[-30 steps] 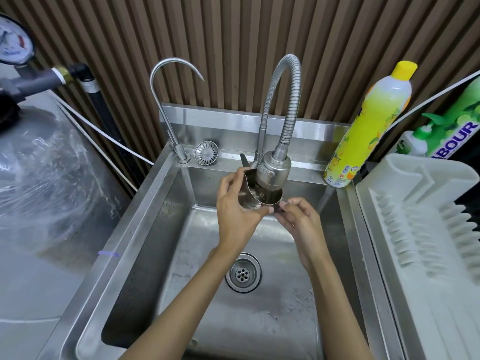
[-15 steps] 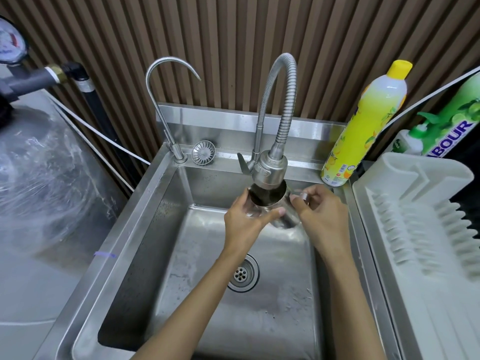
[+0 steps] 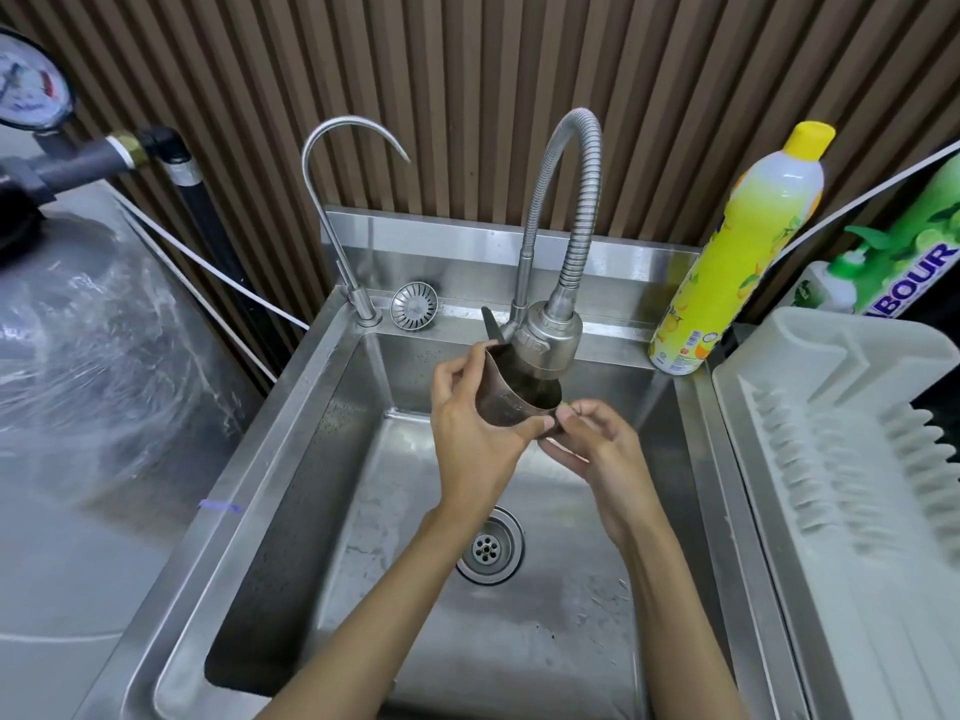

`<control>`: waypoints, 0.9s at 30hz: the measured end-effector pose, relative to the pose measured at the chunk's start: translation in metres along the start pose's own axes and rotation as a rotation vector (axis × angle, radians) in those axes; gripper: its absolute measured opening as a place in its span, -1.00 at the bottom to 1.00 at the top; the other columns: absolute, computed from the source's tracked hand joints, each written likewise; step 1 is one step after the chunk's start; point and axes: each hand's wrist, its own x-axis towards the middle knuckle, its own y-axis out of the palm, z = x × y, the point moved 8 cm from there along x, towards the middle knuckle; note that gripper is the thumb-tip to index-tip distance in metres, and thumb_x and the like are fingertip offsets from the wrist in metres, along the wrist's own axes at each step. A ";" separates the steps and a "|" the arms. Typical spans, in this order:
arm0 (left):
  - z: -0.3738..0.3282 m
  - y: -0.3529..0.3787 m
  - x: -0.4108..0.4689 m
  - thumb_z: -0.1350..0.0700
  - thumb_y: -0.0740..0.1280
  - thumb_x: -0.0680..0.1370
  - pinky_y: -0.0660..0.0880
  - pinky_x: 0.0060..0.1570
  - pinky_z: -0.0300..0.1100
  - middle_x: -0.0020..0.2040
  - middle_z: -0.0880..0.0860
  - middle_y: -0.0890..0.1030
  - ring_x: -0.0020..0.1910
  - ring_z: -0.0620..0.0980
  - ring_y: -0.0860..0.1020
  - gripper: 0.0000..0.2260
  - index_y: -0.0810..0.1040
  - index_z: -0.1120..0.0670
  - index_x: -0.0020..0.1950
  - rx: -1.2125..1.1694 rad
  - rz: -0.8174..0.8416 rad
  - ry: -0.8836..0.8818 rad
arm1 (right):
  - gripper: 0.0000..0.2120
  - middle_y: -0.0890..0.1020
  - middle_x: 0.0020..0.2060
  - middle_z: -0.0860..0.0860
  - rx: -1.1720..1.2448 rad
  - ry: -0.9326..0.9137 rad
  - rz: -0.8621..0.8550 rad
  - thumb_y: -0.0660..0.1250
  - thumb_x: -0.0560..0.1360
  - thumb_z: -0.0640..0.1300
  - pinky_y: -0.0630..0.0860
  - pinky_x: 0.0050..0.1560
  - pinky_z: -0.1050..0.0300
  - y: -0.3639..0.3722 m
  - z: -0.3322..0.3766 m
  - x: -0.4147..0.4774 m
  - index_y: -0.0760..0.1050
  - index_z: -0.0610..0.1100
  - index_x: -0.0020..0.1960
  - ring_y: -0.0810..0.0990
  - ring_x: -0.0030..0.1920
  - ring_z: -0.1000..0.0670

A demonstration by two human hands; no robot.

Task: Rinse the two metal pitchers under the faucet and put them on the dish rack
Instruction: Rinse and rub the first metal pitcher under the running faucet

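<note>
One small metal pitcher (image 3: 511, 400) is held over the sink, its mouth right under the head of the flexible faucet (image 3: 550, 335). My left hand (image 3: 470, 433) wraps round the pitcher's body from the left. On the pitcher's right side, the thumb and fingers of my right hand (image 3: 592, 449) pinch its rim or handle. The faucet head hides part of the opening. I see no second pitcher. The white dish rack (image 3: 841, 459) stands to the right of the sink with nothing on it.
The steel sink basin (image 3: 311, 459) has a drain (image 3: 488, 548) below my hands. A thin gooseneck tap (image 3: 337, 210) and a loose strainer (image 3: 414, 305) sit at the back left. A yellow detergent bottle (image 3: 737, 252) and a green one (image 3: 904, 262) stand at the back right.
The pitcher has tipped and shifted left under the faucet head. My right hand moved from the upper right of the pitcher down to its lower right side.
</note>
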 end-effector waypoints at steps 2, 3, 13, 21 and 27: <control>0.006 -0.002 -0.004 0.08 0.65 0.12 0.31 0.07 -0.55 0.01 -0.03 0.37 0.04 -0.13 0.45 -0.29 0.52 0.06 0.24 0.018 -0.015 -0.041 | -0.86 0.65 -0.31 -0.01 -0.091 -0.004 -0.014 0.30 0.52 -0.23 0.62 -0.08 0.15 -0.003 0.006 -0.003 0.42 -0.15 -0.21 0.65 -0.25 0.04; 0.010 -0.001 -0.006 0.02 0.64 0.12 0.36 0.05 -0.49 -0.01 -0.03 0.37 0.02 -0.09 0.46 -0.33 0.54 0.04 0.19 0.022 -0.015 -0.068 | -0.85 0.66 -0.34 0.01 -0.142 -0.008 -0.038 0.32 0.51 -0.22 0.63 -0.15 0.16 -0.006 0.009 -0.003 0.42 -0.14 -0.23 0.66 -0.28 0.04; 0.044 0.034 -0.014 0.15 0.59 0.27 0.40 -0.19 -0.59 0.10 0.15 0.54 0.11 -0.06 0.55 -0.53 0.59 0.14 0.14 -0.239 0.193 -0.328 | -0.84 0.64 -0.23 -0.04 -0.695 -0.249 -0.383 0.42 0.40 -0.17 0.47 -0.10 0.14 -0.023 0.058 -0.015 0.44 -0.08 -0.26 0.61 -0.17 -0.05; 0.009 0.021 -0.001 0.25 0.58 0.17 0.47 0.18 -0.24 0.13 -0.04 0.49 0.13 -0.20 0.54 -0.28 0.45 0.05 0.30 -0.252 0.055 -0.082 | -0.80 0.65 -0.04 -0.03 -0.051 -0.150 -0.221 0.30 0.49 -0.35 0.49 -0.04 0.43 -0.012 0.025 -0.006 0.35 -0.15 -0.23 0.63 -0.13 0.25; -0.005 0.005 -0.005 0.13 0.61 0.19 0.35 0.25 -0.28 0.13 -0.07 0.34 0.17 -0.12 0.39 -0.25 0.44 0.03 0.35 0.044 0.000 0.053 | -0.91 0.59 -0.28 -0.05 0.069 -0.029 -0.135 0.28 0.52 -0.29 0.60 0.00 0.23 -0.004 0.003 -0.002 0.41 -0.19 -0.16 0.63 -0.22 0.05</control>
